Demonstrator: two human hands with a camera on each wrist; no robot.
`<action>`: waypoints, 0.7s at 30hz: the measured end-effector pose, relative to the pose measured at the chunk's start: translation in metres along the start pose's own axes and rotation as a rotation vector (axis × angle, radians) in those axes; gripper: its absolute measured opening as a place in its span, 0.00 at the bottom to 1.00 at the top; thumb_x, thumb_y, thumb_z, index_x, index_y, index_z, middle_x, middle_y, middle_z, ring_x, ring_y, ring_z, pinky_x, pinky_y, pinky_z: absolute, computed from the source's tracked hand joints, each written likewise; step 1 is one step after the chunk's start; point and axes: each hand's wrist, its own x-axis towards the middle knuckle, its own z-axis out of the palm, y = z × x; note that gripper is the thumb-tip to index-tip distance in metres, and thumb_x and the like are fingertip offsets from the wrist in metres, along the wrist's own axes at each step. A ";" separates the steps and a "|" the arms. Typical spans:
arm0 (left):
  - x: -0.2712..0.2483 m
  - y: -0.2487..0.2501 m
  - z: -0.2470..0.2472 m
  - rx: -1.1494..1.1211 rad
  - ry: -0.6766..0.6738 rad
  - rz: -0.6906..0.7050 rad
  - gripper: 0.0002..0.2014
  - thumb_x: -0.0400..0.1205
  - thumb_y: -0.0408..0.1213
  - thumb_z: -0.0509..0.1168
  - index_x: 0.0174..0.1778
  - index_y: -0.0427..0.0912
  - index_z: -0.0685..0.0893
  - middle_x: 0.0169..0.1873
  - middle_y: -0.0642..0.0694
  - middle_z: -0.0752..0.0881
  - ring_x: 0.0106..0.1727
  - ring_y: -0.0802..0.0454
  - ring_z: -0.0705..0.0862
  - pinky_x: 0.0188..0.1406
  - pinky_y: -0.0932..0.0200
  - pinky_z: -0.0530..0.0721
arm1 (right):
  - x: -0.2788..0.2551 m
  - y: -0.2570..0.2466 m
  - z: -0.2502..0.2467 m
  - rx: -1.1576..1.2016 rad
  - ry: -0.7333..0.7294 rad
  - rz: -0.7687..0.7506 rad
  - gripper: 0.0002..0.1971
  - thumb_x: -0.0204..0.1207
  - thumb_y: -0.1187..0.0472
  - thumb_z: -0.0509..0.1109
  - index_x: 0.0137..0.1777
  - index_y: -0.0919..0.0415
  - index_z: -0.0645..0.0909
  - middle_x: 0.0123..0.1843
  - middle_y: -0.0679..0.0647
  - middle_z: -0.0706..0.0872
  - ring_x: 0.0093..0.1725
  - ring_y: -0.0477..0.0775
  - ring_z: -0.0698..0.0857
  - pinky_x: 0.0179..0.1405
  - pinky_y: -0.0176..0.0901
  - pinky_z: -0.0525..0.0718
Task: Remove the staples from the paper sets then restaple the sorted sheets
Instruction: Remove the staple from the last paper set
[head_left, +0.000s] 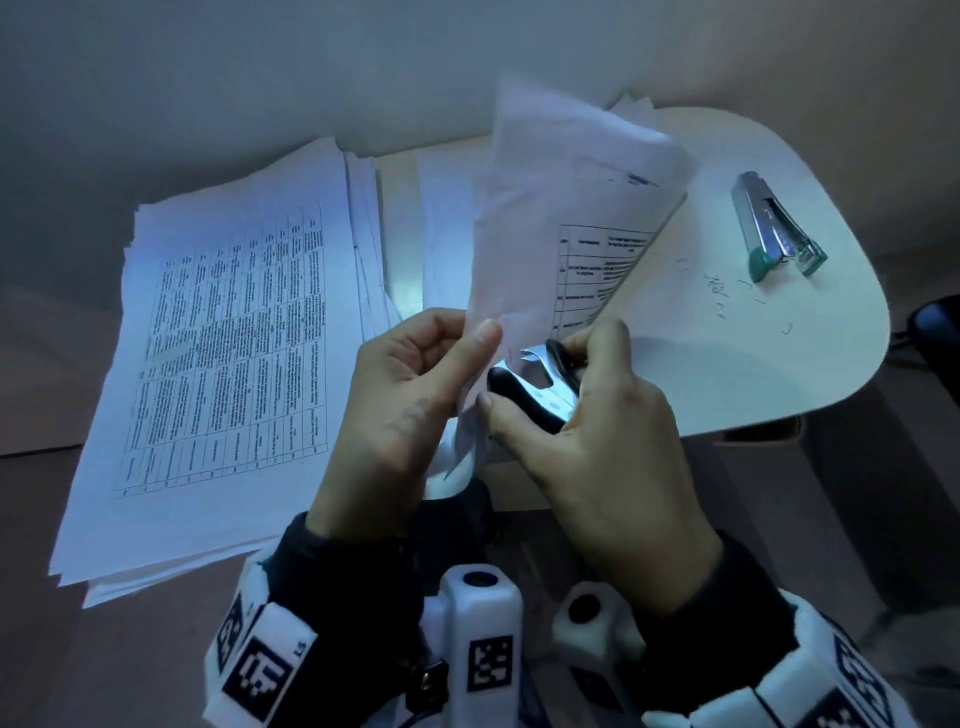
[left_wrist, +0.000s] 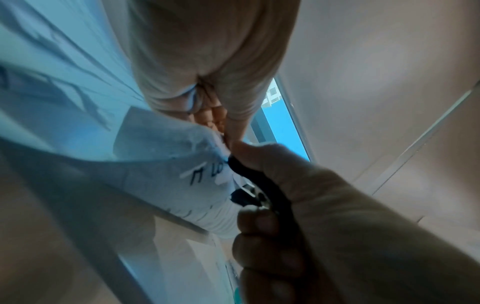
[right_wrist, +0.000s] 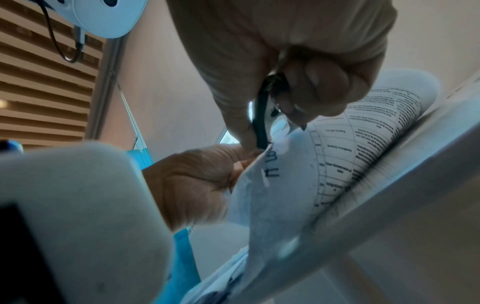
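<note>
My left hand (head_left: 415, 374) pinches the corner of a stapled paper set (head_left: 566, 218) and holds it upright above the table's near edge. Beside it my right hand (head_left: 587, 415) grips a black and chrome staple remover (head_left: 540, 379), whose metal claws sit at that pinched corner. The right wrist view has the staple remover (right_wrist: 265, 115) biting the paper set (right_wrist: 337, 156) just above my left hand (right_wrist: 197, 181). From the left wrist, the staple remover (left_wrist: 249, 185) meets the sheet corner (left_wrist: 197, 174). A silver and teal stapler (head_left: 776, 228) lies at the table's far right.
A tall stack of printed sheets (head_left: 223, 343) covers the left of the white rounded table (head_left: 769, 353). More loose sheets (head_left: 447, 218) lie behind the held set. Several pulled staples (head_left: 748, 299) are scattered near the stapler.
</note>
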 end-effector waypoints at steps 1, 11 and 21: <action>0.000 0.001 0.001 -0.001 -0.004 0.009 0.07 0.74 0.36 0.68 0.40 0.36 0.86 0.34 0.41 0.88 0.36 0.49 0.86 0.34 0.61 0.84 | 0.000 -0.001 -0.002 -0.013 -0.008 0.000 0.21 0.67 0.41 0.70 0.48 0.51 0.65 0.38 0.42 0.82 0.37 0.46 0.83 0.35 0.40 0.78; -0.001 0.003 0.008 -0.096 -0.071 0.069 0.09 0.77 0.33 0.64 0.33 0.43 0.87 0.28 0.46 0.86 0.31 0.54 0.84 0.32 0.64 0.83 | -0.002 -0.014 -0.014 -0.052 -0.066 0.043 0.21 0.69 0.41 0.70 0.48 0.53 0.66 0.37 0.46 0.80 0.38 0.51 0.81 0.35 0.43 0.74; -0.003 0.005 0.007 -0.062 -0.055 0.107 0.08 0.76 0.33 0.64 0.32 0.40 0.85 0.26 0.45 0.84 0.29 0.55 0.83 0.29 0.66 0.82 | -0.001 -0.012 -0.012 0.089 -0.031 0.061 0.21 0.65 0.42 0.73 0.49 0.52 0.70 0.40 0.44 0.84 0.42 0.44 0.83 0.44 0.43 0.81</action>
